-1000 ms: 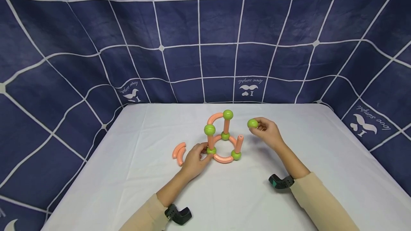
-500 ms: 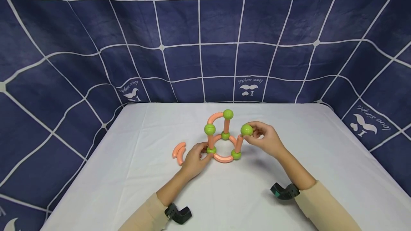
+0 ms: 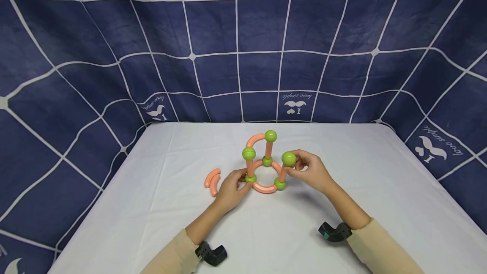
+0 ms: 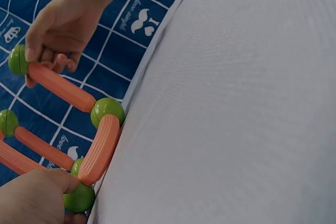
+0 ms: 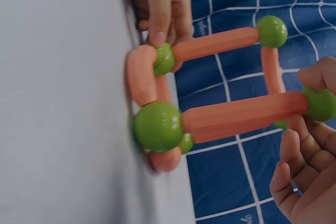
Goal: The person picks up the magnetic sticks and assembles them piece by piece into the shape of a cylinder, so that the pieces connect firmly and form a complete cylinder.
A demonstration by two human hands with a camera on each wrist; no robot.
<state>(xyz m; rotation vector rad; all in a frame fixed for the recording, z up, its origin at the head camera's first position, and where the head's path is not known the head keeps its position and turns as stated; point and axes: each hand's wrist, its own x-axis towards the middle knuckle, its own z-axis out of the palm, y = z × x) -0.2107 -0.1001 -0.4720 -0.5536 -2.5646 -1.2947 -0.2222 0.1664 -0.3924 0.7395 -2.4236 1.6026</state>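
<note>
A frame of green balls and orange rods stands on the table, with a ring of curved rods (image 3: 264, 189) at its base and three upright rods. My left hand (image 3: 231, 190) holds the base ball (image 4: 79, 199) at the near left corner between thumb and fingers. With thumb and fingers my right hand (image 3: 311, 171) pinches a green ball (image 3: 288, 158) at the top of the right upright rod (image 5: 244, 114). Ball and rod end meet in the right wrist view. The other two uprights carry green balls (image 3: 249, 153), joined by a curved rod (image 3: 255, 139).
Two loose curved orange rods (image 3: 212, 178) lie side by side left of the frame, close to my left hand. A white cloth (image 3: 182, 147) covers the table. Behind and beside it hangs a dark blue curtain (image 3: 258, 71) with white grid lines.
My right hand has carried the green ball left and down, from beside the frame onto the top of the right upright rod. My left hand has stayed at the base ball.
</note>
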